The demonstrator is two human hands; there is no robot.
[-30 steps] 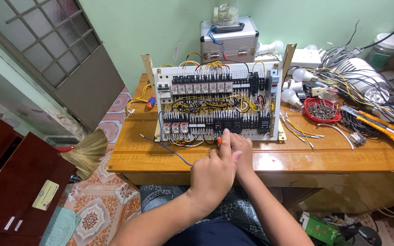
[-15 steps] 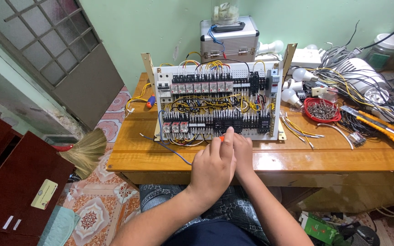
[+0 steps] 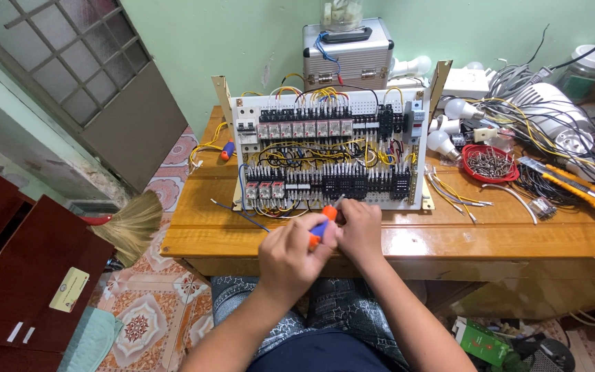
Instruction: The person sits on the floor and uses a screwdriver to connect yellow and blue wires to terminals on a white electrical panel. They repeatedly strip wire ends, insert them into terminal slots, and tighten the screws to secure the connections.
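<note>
Together, left hand and right hand clasp an orange-blue screwdriver, its shaft poking out toward the control panel

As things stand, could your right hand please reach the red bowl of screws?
Probably yes: the right hand is at the screwdriver, and the wooden table toward the red bowl holds only loose wires.

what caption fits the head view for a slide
Both hands, left hand and right hand, grip an orange-blue screwdriver at a wired panel.
</note>
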